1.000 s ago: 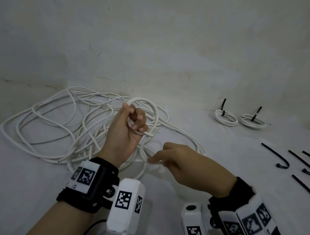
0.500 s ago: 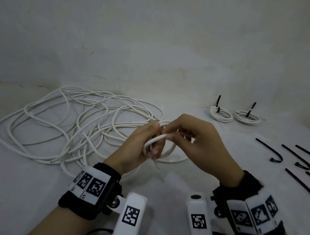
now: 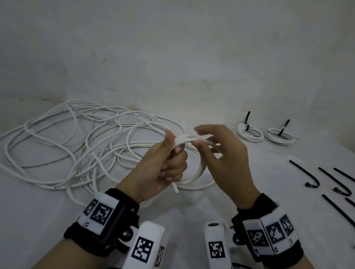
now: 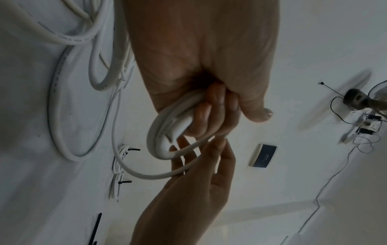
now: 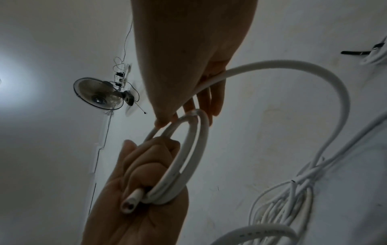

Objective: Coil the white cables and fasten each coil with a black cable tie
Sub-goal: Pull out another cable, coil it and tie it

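Note:
My left hand (image 3: pixel 171 154) grips a small coil of white cable (image 3: pixel 201 169) in its curled fingers, thumb on top; the cut cable end (image 3: pixel 175 189) sticks out below the fist. In the left wrist view the fingers (image 4: pixel 211 106) wrap the coil (image 4: pixel 159 132). My right hand (image 3: pixel 201 140) pinches the running strand at the coil's top, index finger raised. The right wrist view shows that strand (image 5: pixel 293 66) arching away from my right hand (image 5: pixel 186 111) towards the loose cable pile (image 3: pixel 78 145). Two tied coils (image 3: pixel 250 132) (image 3: pixel 279 136) lie at the back right.
Several loose black cable ties (image 3: pixel 313 176) (image 3: pixel 340 183) lie on the white table (image 3: pixel 21 218) at the right. A wall (image 3: pixel 177 51) rises just behind the pile. A wall fan (image 5: pixel 98 96) shows in the right wrist view.
The right hand came up from the table with the strand and met the left hand at the coil. The left hand lowered and turned, thumb now on top. Another loop lies on the coil.

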A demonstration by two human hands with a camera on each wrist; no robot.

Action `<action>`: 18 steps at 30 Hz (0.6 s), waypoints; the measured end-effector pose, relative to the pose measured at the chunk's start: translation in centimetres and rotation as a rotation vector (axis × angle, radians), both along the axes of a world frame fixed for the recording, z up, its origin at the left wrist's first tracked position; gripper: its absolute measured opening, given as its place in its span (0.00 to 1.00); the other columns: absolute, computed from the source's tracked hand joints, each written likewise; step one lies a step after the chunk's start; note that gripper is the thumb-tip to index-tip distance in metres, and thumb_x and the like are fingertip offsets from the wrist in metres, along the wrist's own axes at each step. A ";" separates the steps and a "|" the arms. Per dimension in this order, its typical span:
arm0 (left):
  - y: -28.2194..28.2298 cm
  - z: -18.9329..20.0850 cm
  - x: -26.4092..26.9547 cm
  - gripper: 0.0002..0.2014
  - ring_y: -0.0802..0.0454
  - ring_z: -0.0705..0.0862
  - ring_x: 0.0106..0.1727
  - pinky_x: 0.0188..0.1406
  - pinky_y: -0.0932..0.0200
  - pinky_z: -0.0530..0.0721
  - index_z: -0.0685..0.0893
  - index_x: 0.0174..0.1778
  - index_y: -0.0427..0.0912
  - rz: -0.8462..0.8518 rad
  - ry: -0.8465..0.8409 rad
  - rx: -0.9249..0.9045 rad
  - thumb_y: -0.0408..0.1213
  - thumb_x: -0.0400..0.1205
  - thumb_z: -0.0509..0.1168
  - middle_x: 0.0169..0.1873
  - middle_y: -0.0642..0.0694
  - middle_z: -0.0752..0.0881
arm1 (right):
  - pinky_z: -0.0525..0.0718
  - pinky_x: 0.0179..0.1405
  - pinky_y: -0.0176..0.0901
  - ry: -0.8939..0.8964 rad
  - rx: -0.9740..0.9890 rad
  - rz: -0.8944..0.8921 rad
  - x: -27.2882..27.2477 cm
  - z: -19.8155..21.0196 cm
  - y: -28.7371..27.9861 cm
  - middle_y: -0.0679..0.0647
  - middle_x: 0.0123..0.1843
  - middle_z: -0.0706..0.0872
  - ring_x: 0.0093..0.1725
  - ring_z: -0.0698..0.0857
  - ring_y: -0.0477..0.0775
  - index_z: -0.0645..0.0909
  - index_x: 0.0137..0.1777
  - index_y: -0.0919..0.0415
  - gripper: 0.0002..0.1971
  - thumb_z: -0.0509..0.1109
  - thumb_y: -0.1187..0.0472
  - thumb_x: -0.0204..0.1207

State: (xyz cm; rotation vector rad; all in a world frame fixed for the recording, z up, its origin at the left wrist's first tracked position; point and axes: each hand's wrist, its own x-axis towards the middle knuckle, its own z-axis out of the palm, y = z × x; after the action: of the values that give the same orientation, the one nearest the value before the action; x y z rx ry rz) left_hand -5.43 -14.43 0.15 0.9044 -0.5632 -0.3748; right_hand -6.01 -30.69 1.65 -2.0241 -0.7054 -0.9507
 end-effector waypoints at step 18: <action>0.1 -0.3 0.5 0.18 0.60 0.70 0.22 0.25 0.64 0.78 0.82 0.38 0.43 0.472 -0.155 0.412 0.55 0.75 0.58 0.22 0.56 0.70 | 0.85 0.50 0.50 0.288 -0.390 0.109 -0.3 -0.7 0.4 0.50 0.66 0.74 0.53 0.82 0.44 0.64 0.79 0.54 0.35 0.59 0.77 0.71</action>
State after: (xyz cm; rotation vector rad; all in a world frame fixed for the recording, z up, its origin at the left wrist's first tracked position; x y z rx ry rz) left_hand -4.96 -14.32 -0.12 1.4343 -0.4004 0.0133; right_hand -6.32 -30.31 0.90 -2.3685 -0.8794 -0.4675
